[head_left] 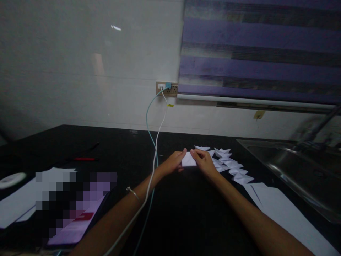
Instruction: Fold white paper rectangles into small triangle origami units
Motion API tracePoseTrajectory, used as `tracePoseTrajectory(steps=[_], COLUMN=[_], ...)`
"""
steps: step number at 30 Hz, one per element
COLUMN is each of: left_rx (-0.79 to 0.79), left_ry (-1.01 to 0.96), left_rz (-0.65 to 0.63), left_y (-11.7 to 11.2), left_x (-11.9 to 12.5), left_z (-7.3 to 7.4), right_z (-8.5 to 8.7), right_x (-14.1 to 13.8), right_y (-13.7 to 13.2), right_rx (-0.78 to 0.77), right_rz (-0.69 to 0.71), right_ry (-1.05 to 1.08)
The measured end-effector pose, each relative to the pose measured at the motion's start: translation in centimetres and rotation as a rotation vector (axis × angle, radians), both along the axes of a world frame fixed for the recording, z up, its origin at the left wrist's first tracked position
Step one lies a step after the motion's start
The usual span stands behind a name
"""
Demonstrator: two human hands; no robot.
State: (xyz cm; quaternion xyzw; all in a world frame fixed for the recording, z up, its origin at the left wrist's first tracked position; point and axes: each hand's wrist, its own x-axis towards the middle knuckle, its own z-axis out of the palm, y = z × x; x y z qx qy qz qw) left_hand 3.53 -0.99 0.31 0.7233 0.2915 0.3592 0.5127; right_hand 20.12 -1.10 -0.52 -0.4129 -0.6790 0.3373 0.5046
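Both my hands meet over a dark countertop (186,209) at mid-frame. My left hand (174,162) pinches the left edge of a small folded white paper piece (188,160). My right hand (204,160) pinches its right edge, fingers curled over the top. The paper sits just above or on the counter; I cannot tell which. A thin bangle (133,193) is on my left wrist. To the right of my hands lies a row of several folded white paper shapes (231,165).
White paper sheets (282,209) lie at the right front, more sheets (18,202) at the left. A steel sink (301,170) is at the right. Two cables (153,149) run from a wall socket (167,89) across my left arm. A red pen (84,159) lies at the left.
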Motion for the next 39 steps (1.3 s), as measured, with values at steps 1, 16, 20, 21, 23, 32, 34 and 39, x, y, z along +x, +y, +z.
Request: tracePoseTrajectory(steps=[1, 16, 20, 21, 23, 32, 34, 39], left_rx=[0.004, 0.056, 0.099, 0.112, 0.133, 0.17, 0.161, 0.132], left_ry=[0.009, -0.149, -0.207, -0.204, -0.197, -0.146, -0.153, -0.18], left_rz=[0.009, 0.209, 0.193, 0.195, 0.217, 0.257, 0.279, 0.367], left_y=[0.0, 1.2, 1.3, 1.3, 1.3, 1.4, 1.6, 2.2], left_x=[0.0, 0.0, -0.2, -0.3, -0.4, -0.7, -0.6, -0.4], left_z=[-0.1, -0.4, -0.2, -0.2, -0.2, -0.4, -0.5, -0.7], right_z=[0.0, 1.1, 1.0, 1.0, 1.0, 0.8, 0.8, 0.4], right_x=[0.0, -0.9, -0.6, -0.6, -0.6, -0.5, -0.5, -0.6], right_y=[0.0, -1.2, -1.1, -1.0, -1.0, -0.8, -0.8, -0.5], right_rx=[0.013, -0.052, -0.054, -0.052, -0.049, -0.019, -0.035, -0.101], right_rz=[-0.005, 0.055, 0.022, 0.018, 0.009, -0.021, -0.006, 0.063], right_ry=[-0.006, 0.214, 0.209, 0.205, 0.196, 0.191, 0.19, 0.251])
